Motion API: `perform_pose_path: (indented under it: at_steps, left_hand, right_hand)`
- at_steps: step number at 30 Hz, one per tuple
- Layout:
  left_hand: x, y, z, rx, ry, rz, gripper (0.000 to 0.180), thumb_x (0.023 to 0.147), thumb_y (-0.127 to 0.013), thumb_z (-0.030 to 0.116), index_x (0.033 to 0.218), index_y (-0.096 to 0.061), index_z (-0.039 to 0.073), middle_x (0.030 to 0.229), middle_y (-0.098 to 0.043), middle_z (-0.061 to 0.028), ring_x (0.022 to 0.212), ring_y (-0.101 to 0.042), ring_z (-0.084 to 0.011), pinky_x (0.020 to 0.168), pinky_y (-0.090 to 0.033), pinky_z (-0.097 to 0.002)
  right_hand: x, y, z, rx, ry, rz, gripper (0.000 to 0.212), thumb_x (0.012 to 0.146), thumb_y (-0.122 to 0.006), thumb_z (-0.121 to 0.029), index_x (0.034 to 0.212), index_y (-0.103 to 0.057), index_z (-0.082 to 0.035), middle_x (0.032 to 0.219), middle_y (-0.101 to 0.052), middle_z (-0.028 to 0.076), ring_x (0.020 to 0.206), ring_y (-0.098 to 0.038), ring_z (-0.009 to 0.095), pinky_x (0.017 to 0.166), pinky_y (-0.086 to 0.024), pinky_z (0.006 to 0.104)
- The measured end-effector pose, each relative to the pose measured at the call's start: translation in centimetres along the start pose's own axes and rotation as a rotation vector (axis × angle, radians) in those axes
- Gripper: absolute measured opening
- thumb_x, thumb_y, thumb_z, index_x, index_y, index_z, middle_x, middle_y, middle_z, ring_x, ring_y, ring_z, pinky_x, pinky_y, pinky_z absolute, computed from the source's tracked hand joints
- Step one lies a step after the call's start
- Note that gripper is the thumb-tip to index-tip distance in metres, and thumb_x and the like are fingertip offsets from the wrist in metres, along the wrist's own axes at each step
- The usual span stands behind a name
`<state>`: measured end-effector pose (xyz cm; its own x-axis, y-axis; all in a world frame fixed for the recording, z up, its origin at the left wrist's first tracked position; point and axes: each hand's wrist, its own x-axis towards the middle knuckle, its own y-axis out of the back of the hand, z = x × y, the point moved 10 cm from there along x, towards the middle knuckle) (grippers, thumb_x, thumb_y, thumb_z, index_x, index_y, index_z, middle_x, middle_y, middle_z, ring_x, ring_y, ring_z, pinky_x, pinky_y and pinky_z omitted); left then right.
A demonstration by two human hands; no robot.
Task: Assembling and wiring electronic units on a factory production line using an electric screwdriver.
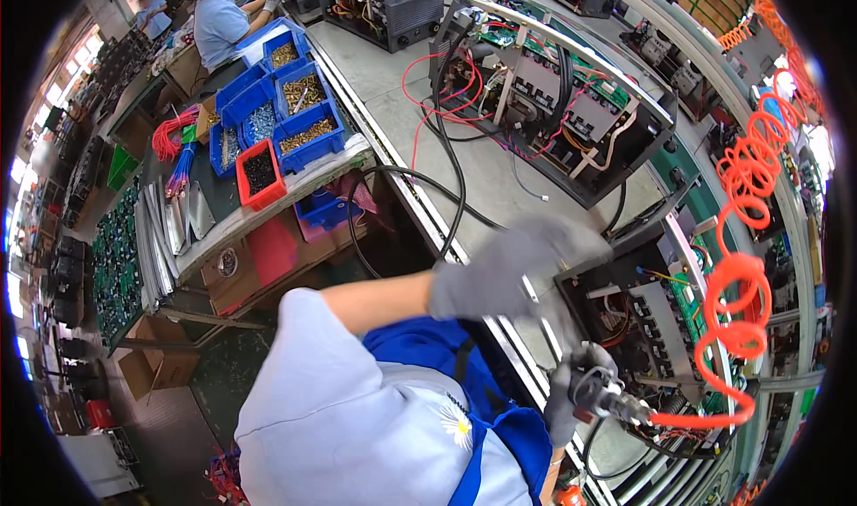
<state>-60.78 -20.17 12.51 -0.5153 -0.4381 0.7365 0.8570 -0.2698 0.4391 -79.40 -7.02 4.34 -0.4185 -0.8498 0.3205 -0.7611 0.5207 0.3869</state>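
My left hand, in a grey glove, reaches across the front of the work line and is smeared by motion, so its fingers cannot be made out. Close to my body on the right, my gloved right hand is closed round a dark air screwdriver. An orange coiled hose runs from its metal fitting. Beside both hands stands an open machine chassis with a green circuit board and wires. A second open chassis, with boards and red and black cables, sits farther along the line.
To the left, a side bench holds blue bins of brass and silver fasteners and a red bin of black screws. Wire bundles, metal strips and circuit boards lie nearby. A co-worker sits at the far left.
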Motion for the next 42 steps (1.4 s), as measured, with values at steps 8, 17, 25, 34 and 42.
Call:
perform_pose_path:
  at_steps: [8, 17, 25, 34, 42]
  left_hand:
    - [-18.2, 32.6, -16.6, 1.131, 0.826, 0.570, 0.031, 0.085, -0.070, 0.022, 0.111, -0.066, 0.006, 0.108, -0.069, -0.0168, 0.102, -0.066, -0.0348, 0.088, -0.052, -0.0422]
    - [-31.8, 38.7, -22.3, 0.909, 1.689, -0.246, 0.024, 0.079, -0.067, 0.025, 0.086, -0.073, 0.002, 0.087, -0.073, -0.0194, 0.081, -0.071, -0.0336, 0.072, -0.055, -0.0452]
    - [-40.0, 43.6, -29.0, 1.405, 1.511, -0.775, 0.052, 0.087, -0.059, 0.051, 0.123, -0.060, 0.013, 0.090, -0.073, -0.0077, 0.070, -0.066, -0.0253, 0.063, -0.053, -0.0390]
    - [-36.9, 47.5, -26.7, 1.278, 1.202, -0.277, 0.039, 0.081, -0.063, 0.044, 0.091, -0.077, 0.008, 0.087, -0.074, -0.0162, 0.080, -0.072, -0.0299, 0.072, -0.055, -0.0434]
    - [-31.0, 45.1, -19.0, 1.318, 1.276, 0.145, 0.036, 0.083, -0.064, 0.037, 0.080, -0.076, 0.003, 0.080, -0.073, -0.0170, 0.072, -0.069, -0.0357, 0.070, -0.054, -0.0443]
  right_hand:
    - [-2.5, 3.4, 3.9, 0.258, -0.378, 0.320, 0.047, 0.080, -0.062, 0.003, 0.121, -0.040, -0.007, 0.093, -0.053, 0.011, 0.079, -0.056, 0.017, 0.063, -0.056, 0.0300]
    - [-2.3, 1.7, 4.7, 0.142, -0.288, 0.185, 0.035, 0.077, -0.062, 0.001, 0.109, -0.051, -0.005, 0.094, -0.054, 0.006, 0.080, -0.052, 0.015, 0.071, -0.049, 0.0307]
    - [-1.1, 0.4, 0.7, -0.116, 0.052, -0.001, 0.018, 0.078, -0.068, -0.016, 0.091, -0.059, -0.007, 0.089, -0.061, 0.010, 0.077, -0.061, 0.027, 0.067, -0.049, 0.0343]
    - [-1.6, 2.8, -0.3, 0.185, 0.205, 0.046, 0.056, 0.071, -0.083, -0.022, 0.120, -0.059, -0.009, 0.101, -0.065, 0.011, 0.089, -0.067, 0.031, 0.077, -0.053, 0.0371]
    - [-1.8, 3.3, -1.0, 0.132, 0.150, 0.060, 0.053, 0.071, -0.082, -0.017, 0.118, -0.059, -0.010, 0.105, -0.066, 0.011, 0.094, -0.067, 0.031, 0.080, -0.054, 0.0362]
